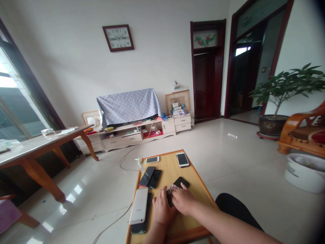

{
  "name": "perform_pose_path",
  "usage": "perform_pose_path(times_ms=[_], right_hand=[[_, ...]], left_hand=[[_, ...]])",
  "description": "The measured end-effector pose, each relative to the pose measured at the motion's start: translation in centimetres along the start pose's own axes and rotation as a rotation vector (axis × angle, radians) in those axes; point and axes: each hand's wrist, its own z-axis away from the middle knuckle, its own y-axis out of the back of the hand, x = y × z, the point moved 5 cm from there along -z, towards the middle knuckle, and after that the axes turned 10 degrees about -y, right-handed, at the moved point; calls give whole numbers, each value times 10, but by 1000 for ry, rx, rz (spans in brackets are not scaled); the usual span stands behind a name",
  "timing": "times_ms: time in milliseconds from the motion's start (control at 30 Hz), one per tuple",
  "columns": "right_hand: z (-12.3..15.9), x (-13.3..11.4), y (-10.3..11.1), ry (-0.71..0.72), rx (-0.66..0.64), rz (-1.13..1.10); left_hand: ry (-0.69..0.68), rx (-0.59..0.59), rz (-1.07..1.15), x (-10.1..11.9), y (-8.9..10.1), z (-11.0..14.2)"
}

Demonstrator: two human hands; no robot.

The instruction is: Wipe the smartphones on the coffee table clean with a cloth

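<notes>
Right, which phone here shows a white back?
The phone beside the left hand, lying on a black phone; the others look dark or show screens.

Head cam only, looking fwd & down from above; low wooden table (193, 181) w/ phones (182, 159) close by at near end. Wide view reaches far wall (63, 67); window (17, 101) left, potted plant (284, 91) right.

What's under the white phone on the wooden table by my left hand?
A black phone lies beneath the white phone; only its side edge and lower end show, the rest is covered.

Home living room (228, 159): wall clock (118, 38), potted plant (283, 89)
</notes>
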Motion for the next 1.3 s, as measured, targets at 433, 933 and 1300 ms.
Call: perform_pose_path(times_ms=[433, 933, 1300], right_hand=[[24, -19, 5, 43, -16, -51], [37, -27, 9, 83, -43, -103], [28, -11, 20, -32, -2, -96]], left_hand=[[14, -30, -1, -2, 0, 0], [37, -85, -8, -2, 1, 1], [34, -70, -6, 5, 5, 0]])
